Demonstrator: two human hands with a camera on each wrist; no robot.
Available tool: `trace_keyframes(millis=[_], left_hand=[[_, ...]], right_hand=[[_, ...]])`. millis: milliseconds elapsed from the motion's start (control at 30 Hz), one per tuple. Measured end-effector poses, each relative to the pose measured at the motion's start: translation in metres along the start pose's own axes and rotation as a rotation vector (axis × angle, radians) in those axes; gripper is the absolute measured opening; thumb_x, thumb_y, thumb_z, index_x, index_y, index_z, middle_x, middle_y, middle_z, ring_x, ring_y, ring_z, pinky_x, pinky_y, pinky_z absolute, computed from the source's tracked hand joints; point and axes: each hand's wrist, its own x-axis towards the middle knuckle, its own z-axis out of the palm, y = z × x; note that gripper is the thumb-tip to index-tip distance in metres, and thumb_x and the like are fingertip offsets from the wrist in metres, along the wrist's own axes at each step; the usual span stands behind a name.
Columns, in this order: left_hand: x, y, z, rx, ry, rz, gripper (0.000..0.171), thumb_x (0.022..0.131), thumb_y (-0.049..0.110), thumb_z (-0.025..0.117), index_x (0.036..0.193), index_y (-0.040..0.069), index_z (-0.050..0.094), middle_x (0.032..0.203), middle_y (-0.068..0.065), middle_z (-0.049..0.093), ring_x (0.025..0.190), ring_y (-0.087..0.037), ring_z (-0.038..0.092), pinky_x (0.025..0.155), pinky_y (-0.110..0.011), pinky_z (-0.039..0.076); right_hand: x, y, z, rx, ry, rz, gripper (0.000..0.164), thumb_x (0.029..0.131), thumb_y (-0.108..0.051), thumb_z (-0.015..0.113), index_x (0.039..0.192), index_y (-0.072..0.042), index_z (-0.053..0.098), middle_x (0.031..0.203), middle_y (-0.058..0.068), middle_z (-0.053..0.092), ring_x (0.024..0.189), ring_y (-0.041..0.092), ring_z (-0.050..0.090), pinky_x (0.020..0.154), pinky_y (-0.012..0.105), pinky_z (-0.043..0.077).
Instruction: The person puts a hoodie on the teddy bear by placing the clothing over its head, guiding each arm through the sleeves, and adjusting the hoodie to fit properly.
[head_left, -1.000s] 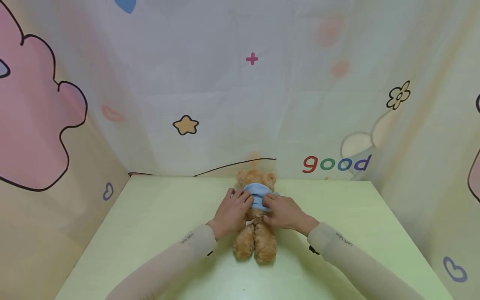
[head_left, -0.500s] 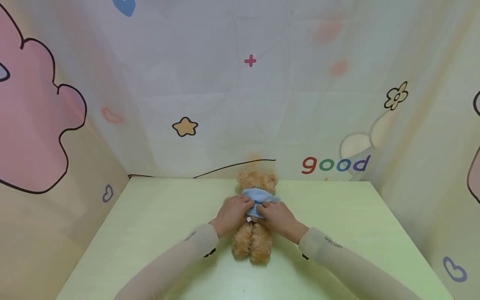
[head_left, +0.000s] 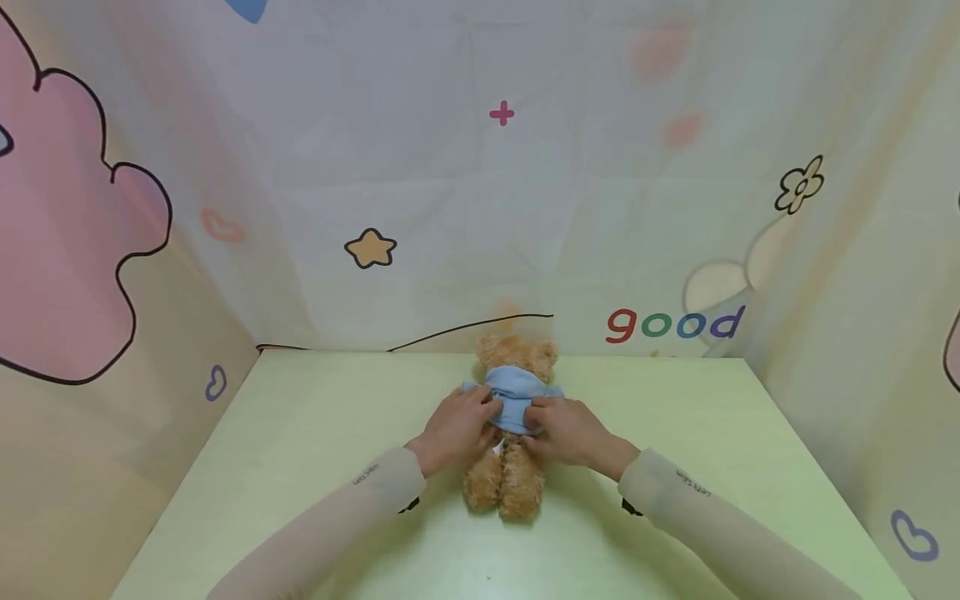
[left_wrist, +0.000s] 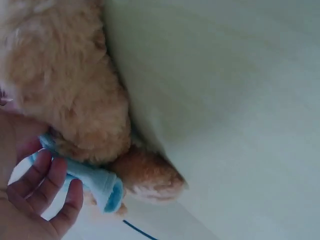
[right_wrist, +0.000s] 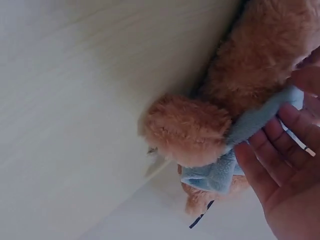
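A light-brown teddy bear point(head_left: 519, 493) lies on the table, head away from me and legs toward me; its face is not visible. Its upper body wears a small light-blue shirt point(head_left: 516, 380), bunched in folds. From the left, my left hand point(head_left: 459, 427) pinches the shirt's lower side. My right hand point(head_left: 573, 429) grips the opposite side of the hem between thumb and fingers. In the left wrist view, a blue sleeve point(left_wrist: 106, 192) stands out beside the fingers. The right wrist view has the shirt's edge point(right_wrist: 260, 120) between thumb and fingers. A white tag point(head_left: 498, 447) shows between the hands.
The pale green table point(head_left: 330, 433) reaches back to a printed cloth wall point(head_left: 450, 192) just behind the bear's head. More printed cloth point(head_left: 892, 333) encloses the sides.
Half a second ago both hands drew the shirt lower and closer together. Now they are farther apart, and the shirt's sides spread wider across the bear's back. The bear has shifted slightly.
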Motion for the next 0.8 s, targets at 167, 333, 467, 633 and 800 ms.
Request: trace_keyframes(millis=[167, 333, 467, 633, 800], left_hand=[[-0.001, -0.006, -0.003, -0.153, 0.038, -0.014, 0.007, 0.094, 0.020, 0.062, 0.092, 0.020, 0.068, 0.096, 0.000, 0.063, 0.083, -0.016, 0.054, 0.074, -0.034, 0.045], [-0.001, -0.022, -0.002, -0.611, 0.009, -0.445, 0.037, 0.100, 0.023, 0.048, 0.133, 0.006, 0.055, 0.124, -0.014, 0.058, 0.109, -0.030, 0.055, 0.091, -0.046, 0.047], [0.000, -0.033, 0.002, -1.017, -0.131, -0.782, 0.059, 0.101, 0.033, 0.044, 0.147, -0.002, 0.033, 0.132, -0.021, 0.054, 0.113, -0.032, 0.060, 0.094, -0.047, 0.050], [-0.002, -0.038, 0.008, -1.334, -0.246, -0.933, 0.056, 0.097, 0.030, 0.047, 0.140, -0.005, 0.042, 0.130, -0.023, 0.057, 0.090, -0.025, 0.069, 0.080, -0.037, 0.058], [-0.004, -0.033, 0.008, -1.543, -0.351, -0.867, 0.033, 0.097, 0.030, 0.043, 0.115, 0.005, 0.057, 0.103, -0.008, 0.065, 0.077, -0.015, 0.060, 0.069, -0.031, 0.052]], right_hand=[[-0.003, 0.002, -0.005, 0.048, 0.001, -0.018, 0.010, 0.086, -0.024, 0.069, 0.077, -0.020, 0.067, 0.078, -0.004, 0.061, 0.063, 0.007, 0.049, 0.057, 0.023, 0.042], [-0.002, 0.003, -0.012, 0.150, 0.067, 0.140, 0.013, 0.091, -0.029, 0.066, 0.095, -0.016, 0.063, 0.075, -0.005, 0.064, 0.063, 0.009, 0.056, 0.059, 0.027, 0.046], [0.003, 0.005, -0.019, 0.262, 0.063, 0.280, 0.023, 0.097, -0.036, 0.059, 0.104, -0.015, 0.063, 0.084, -0.001, 0.067, 0.069, 0.013, 0.060, 0.064, 0.032, 0.048], [0.012, 0.003, -0.019, 0.355, 0.037, 0.392, 0.034, 0.097, -0.041, 0.057, 0.113, -0.011, 0.064, 0.107, 0.006, 0.068, 0.094, 0.022, 0.065, 0.081, 0.042, 0.052], [0.015, 0.000, -0.018, 0.376, 0.040, 0.416, 0.033, 0.096, -0.037, 0.061, 0.114, -0.010, 0.063, 0.104, 0.005, 0.066, 0.087, 0.018, 0.062, 0.079, 0.039, 0.051]])
